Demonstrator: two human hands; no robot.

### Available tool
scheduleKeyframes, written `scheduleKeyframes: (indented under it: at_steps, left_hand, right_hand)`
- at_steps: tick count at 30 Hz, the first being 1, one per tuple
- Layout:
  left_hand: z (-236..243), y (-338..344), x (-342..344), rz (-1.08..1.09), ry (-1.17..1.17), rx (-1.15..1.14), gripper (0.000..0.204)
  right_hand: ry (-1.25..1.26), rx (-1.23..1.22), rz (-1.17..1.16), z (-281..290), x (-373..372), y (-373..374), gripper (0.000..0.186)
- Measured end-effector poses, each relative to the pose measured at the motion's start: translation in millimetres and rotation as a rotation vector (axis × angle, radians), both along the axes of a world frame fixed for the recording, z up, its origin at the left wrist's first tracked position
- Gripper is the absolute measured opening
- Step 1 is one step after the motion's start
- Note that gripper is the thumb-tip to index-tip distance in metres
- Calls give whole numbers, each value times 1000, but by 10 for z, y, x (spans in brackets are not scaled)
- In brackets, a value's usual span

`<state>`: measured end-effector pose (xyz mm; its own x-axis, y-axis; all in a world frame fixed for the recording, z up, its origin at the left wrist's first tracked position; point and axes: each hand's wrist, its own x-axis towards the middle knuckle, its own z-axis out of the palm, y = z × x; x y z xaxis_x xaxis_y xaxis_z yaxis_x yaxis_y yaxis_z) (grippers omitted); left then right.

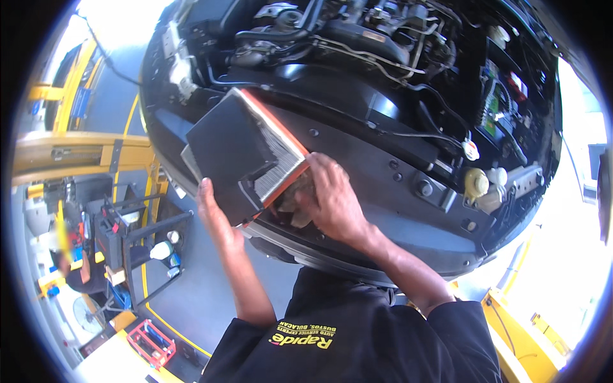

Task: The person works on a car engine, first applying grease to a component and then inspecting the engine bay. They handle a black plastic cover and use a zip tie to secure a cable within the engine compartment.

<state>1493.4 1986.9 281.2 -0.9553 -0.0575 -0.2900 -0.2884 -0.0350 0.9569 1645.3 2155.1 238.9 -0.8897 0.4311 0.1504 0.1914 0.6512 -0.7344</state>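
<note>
"What escapes you?"
"The engine (373, 39) is cut off at my view's top; the right hand (337, 203) partly hides something crumpled (300, 217) near the front edge of the car (383, 220)."

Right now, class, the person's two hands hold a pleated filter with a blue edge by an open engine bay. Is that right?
The blue is wrong: the head view shows an orange edge on the pleated filter that the left hand and right hand hold.
</note>
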Motion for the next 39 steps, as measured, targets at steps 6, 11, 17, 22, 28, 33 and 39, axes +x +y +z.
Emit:
scheduleKeyframes:
  at_steps: [6,11,17,22,28,33,39]
  left_hand:
    - [61,38,117,-18,-47,101,55]
    - [-34,128,332,-69,-19,76,62]
    - [25,86,671,-74,-74,-73,79]
    - [-44,17,790,-101,-74,-176,80]
    - [174,112,819,67,209,-314,68]
    - [596,847,989,135,892,-173,38]
    - [468,1922,1254,-543,1019,122,20]
  right_hand:
    - [-299,119,-2,194,405,-128,54]
    - [-94,160,-192,194,692,73,21]
    - [369,110,-347,898,798,410,30]
    - [345,199,-146,755,476,225,38]
    - [88,56,-20,218,541,135,25]
    - [84,31,14,234,898,546,19]
    - [75,188,-64,316,1211,1288,16]
